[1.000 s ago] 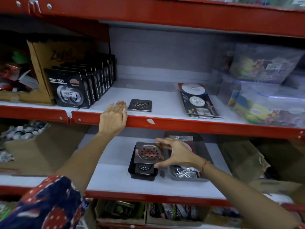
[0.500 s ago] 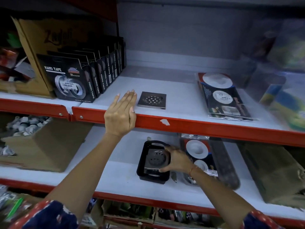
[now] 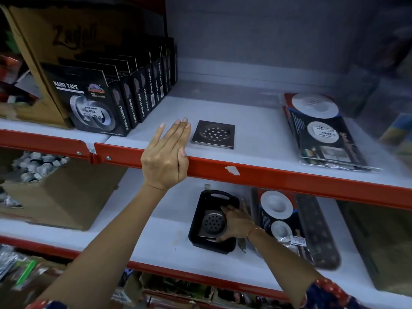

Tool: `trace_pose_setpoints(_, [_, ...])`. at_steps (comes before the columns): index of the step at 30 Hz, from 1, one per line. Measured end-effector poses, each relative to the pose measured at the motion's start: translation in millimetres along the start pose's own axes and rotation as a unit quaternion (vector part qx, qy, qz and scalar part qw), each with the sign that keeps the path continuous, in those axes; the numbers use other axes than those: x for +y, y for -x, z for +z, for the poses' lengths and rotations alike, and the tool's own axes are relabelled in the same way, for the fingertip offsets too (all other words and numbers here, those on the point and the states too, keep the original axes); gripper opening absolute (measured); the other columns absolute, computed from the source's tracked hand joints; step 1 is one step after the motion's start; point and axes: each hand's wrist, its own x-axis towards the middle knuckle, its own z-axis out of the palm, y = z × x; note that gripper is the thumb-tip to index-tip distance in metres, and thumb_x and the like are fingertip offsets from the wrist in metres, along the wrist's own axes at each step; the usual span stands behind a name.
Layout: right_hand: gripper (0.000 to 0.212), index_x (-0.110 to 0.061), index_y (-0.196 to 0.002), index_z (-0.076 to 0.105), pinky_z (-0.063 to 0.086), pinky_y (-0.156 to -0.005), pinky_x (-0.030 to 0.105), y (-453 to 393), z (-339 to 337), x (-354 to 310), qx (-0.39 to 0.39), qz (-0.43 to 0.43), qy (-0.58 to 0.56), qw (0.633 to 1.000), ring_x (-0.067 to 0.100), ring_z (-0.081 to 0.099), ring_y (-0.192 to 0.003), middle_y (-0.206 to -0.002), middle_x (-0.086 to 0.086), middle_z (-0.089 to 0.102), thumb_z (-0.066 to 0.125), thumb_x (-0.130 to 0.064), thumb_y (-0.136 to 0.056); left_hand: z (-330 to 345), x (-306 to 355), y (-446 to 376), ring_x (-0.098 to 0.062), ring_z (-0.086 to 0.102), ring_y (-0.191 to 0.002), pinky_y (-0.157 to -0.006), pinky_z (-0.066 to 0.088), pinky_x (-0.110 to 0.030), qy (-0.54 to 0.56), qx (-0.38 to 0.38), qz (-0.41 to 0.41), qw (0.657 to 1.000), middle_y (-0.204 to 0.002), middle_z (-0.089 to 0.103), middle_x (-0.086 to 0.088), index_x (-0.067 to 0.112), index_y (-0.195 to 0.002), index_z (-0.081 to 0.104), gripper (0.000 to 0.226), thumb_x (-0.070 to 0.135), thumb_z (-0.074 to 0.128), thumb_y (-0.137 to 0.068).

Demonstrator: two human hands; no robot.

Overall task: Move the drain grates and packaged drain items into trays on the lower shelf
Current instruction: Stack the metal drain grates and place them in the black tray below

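A square metal drain grate (image 3: pixel 213 134) lies flat on the upper shelf, just right of my left hand (image 3: pixel 166 156). That hand rests flat on the red shelf edge (image 3: pixel 267 175), fingers straight, holding nothing. On the lower shelf a small black tray (image 3: pixel 201 221) holds another drain grate (image 3: pixel 213 223). My right hand (image 3: pixel 236 224) grips the right side of that grate inside the tray. A stack of packaged drain items (image 3: pixel 321 132) lies on the upper shelf at right. More packaged drain items (image 3: pixel 281 221) sit in a long dark tray (image 3: pixel 321 241) beside the black tray.
A row of black nano tape boxes (image 3: pixel 107 101) stands left of my left hand, against a cardboard display box (image 3: pixel 51 41). A cardboard box of small metal parts (image 3: pixel 55 186) sits on the lower shelf at left, another brown box (image 3: pixel 379 246) at right.
The view has moved closer to the shelves. My right hand has pressed the grate lower into the black tray. My left hand stays on the shelf edge.
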Motion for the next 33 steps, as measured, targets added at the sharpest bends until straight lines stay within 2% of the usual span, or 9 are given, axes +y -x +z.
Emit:
trace_pose_setpoints(7, [0.114,-0.01,-0.148,0.029,-0.012,-0.117,0.053,-4.0,3.4,-1.0,-0.022,-0.014,0.06,0.998,0.025,0.036,-0.137,-0.146,0.009,0.043,0.073,-0.064,-0.058,0.2,0.2,-0.1,-0.019,0.057,-0.125,-0.106,0.045,-0.043,-0.003,0.002,-0.002,1.0,-0.13,0.061,-0.01,0.002,-0.126,0.061,0.05,0.015,0.025,-0.093])
trace_pose_setpoints(13, [0.114,-0.01,-0.151,0.019,-0.011,-0.118,0.044,11.6,-2.8,-4.3,0.019,-0.033,0.019,0.999,0.024,0.02,-0.146,-0.155,0.009,0.027,0.073,-0.059,-0.063,-0.4,0.8,-0.3,-0.019,0.058,-0.124,-0.107,0.044,-0.043,-0.001,0.004,-0.005,1.0,-0.129,0.062,-0.01,0.002,-0.125,0.061,0.049,0.014,0.027,-0.093])
trace_pose_setpoints(15, [0.107,-0.013,-0.152,0.016,0.005,-0.12,0.037,26.9,-12.6,-9.4,0.032,-0.04,-0.036,0.998,0.024,0.018,-0.147,-0.158,0.007,0.022,0.072,-0.053,-0.07,-1.5,1.7,-0.7,-0.019,0.058,-0.124,-0.106,0.044,-0.043,0.001,0.001,-0.007,1.0,-0.129,0.062,-0.01,0.003,-0.125,0.061,0.048,0.014,0.027,-0.093])
trace_pose_setpoints(18, [0.097,-0.017,-0.153,0.014,0.034,-0.113,0.036,55.4,-31.6,-19.5,0.048,-0.054,-0.077,0.994,0.021,0.026,-0.144,-0.159,0.004,0.019,0.068,-0.049,-0.078,-4.5,2.7,-1.9,-0.019,0.058,-0.123,-0.107,0.043,-0.041,0.009,-0.014,-0.014,1.0,-0.13,0.062,-0.009,0.004,-0.126,0.061,0.047,0.014,0.03,-0.093])
trace_pose_setpoints(23, [0.076,-0.023,-0.15,0.028,0.04,-0.109,0.033,104.7,-71.4,-36.9,0.133,-0.108,-0.117,0.978,0.016,0.04,-0.137,-0.154,-0.001,0.034,0.06,-0.048,-0.086,-13.8,5.5,-4.2,-0.018,0.06,-0.121,-0.109,0.042,-0.038,0.01,-0.056,-0.029,0.998,-0.128,0.063,-0.009,0.004,-0.124,0.063,0.045,0.014,0.031,-0.094])
trace_pose_setpoints(26, [0.062,-0.029,-0.142,0.042,0.045,-0.104,0.031,133.0,-103.2,-46.6,0.196,-0.139,-0.137,0.961,0.01,0.051,-0.126,-0.142,-0.009,0.049,0.055,-0.054,-0.087,-22.7,8.0,-7.9,-0.019,0.062,-0.119,-0.108,0.042,-0.037,0.002,-0.09,-0.036,0.995,-0.126,0.064,-0.011,0.002,-0.122,0.063,0.045,0.015,0.029,-0.096])
trace_pose_setpoints(29, [0.044,-0.026,-0.128,0.06,0.034,-0.101,0.004,153.1,-135.3,-51.7,0.274,-0.162,-0.164,0.933,0.003,0.057,-0.117,-0.126,-0.012,0.063,0.059,-0.046,-0.088,-27.6,8.2,-7.5,-0.019,0.062,-0.118,-0.108,0.043,-0.036,-0.003,-0.126,-0.05,0.991,-0.125,0.065,-0.011,0.002,-0.121,0.064,0.044,0.015,0.032,-0.095])
trace_pose_setpoints(30, [0.039,-0.025,-0.123,0.063,0.033,-0.1,0.001,158.6,-147.3,-53.1,0.302,-0.166,-0.176,0.922,0.002,0.058,-0.116,-0.121,-0.012,0.066,0.061,-0.042,-0.088,-29.1,8.5,-7.9,-0.02,0.063,-0.118,-0.108,0.043,-0.036,-0.005,-0.137,-0.054,0.989,-0.125,0.065,-0.012,0.002,-0.121,0.064,0.044,0.016,0.032,-0.095])
trace_pose_setpoints(33, [0.025,-0.019,-0.107,0.073,0.05,-0.091,0.016,165.8,-180.4,-56.3,0.394,-0.196,-0.214,0.872,0.003,0.067,-0.096,-0.101,-0.009,0.073,0.067,-0.032,-0.086,-31.3,9.0,-9.3,-0.02,0.062,-0.118,-0.108,0.043,-0.035,-0.008,-0.161,-0.06,0.985,-0.125,0.065,-0.012,0.002,-0.121,0.064,0.046,0.018,0.03,-0.095])
